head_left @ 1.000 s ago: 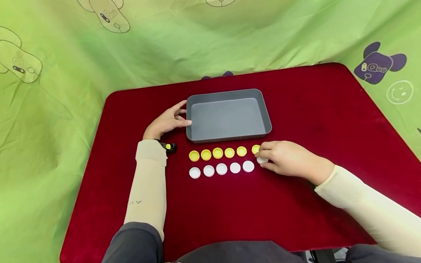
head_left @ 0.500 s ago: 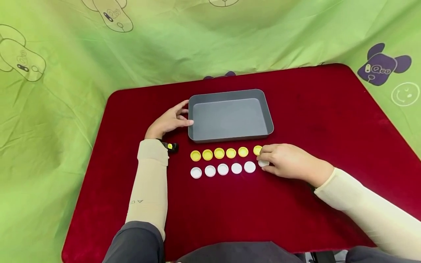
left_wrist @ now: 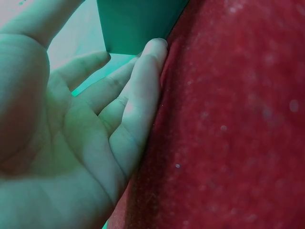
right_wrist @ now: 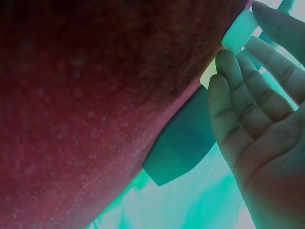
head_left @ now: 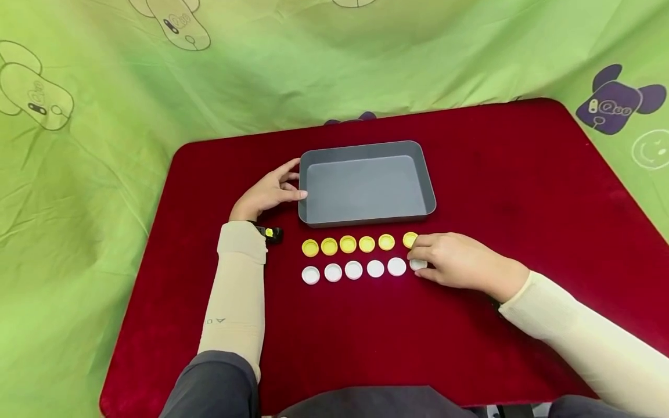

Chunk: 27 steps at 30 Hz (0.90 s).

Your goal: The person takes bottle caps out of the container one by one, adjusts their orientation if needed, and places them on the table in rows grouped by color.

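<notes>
My left hand (head_left: pixel 268 190) rests at the left side of a grey rectangular baking pan (head_left: pixel 366 187). Its thumb tip lies on the rim, while the other fingers touch or nearly touch the outer wall, loosely extended in the left wrist view. Between thumb and fingers, my right hand (head_left: pixel 457 261) pinches a white bottle cap (right_wrist: pixel 239 31) on the table, at the right end of a row of white caps (head_left: pixel 353 270). Just behind that hand sits a yellow cap (head_left: pixel 410 239), partly covered by the fingers, at the end of a yellow row (head_left: pixel 348 244).
A red cloth covers the table (head_left: pixel 334 337). Both rows run along the front of the pan, all caps hollow side up where visible. A green printed curtain (head_left: pixel 261 69) hangs behind and beside the table.
The right hand has drawn the white cap slightly toward the person, bringing it level with the white row. More of the yellow cap behind shows now. The left hand stays on the pan.
</notes>
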Tool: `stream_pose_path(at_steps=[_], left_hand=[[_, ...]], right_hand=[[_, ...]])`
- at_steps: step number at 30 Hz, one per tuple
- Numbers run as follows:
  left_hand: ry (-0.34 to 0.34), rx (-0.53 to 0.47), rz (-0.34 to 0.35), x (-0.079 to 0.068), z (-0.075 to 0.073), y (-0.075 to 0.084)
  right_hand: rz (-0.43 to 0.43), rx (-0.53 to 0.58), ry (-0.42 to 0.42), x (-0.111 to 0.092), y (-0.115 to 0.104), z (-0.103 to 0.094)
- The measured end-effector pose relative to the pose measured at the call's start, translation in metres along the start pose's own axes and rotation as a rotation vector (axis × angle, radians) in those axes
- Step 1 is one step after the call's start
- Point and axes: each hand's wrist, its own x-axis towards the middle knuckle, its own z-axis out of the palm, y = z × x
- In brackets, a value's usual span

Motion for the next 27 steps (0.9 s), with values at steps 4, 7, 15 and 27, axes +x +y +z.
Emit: stream_pose_path(at_steps=[4,7,15,27], left_hand=[[0.013,-0.018,-0.008,-0.003,-0.002,-0.002],[0.023,-0.012,-0.009,0.003,-0.004,-0.012],[0.067,0.106,0.020,0.009,0.006,0.007],[0.165,0.559,0.050,-0.023,-0.005,0.014]], right_hand=[[-0.006,0.016,-0.001,0.002,-0.001,0.000],[-0.006,0.024,0.000,0.002,-0.002,-0.001],[0.028,0.035,-0.003,0.000,-0.002,-0.005],[0.163,0.036,0.192,-0.005,0.023,-0.023]])
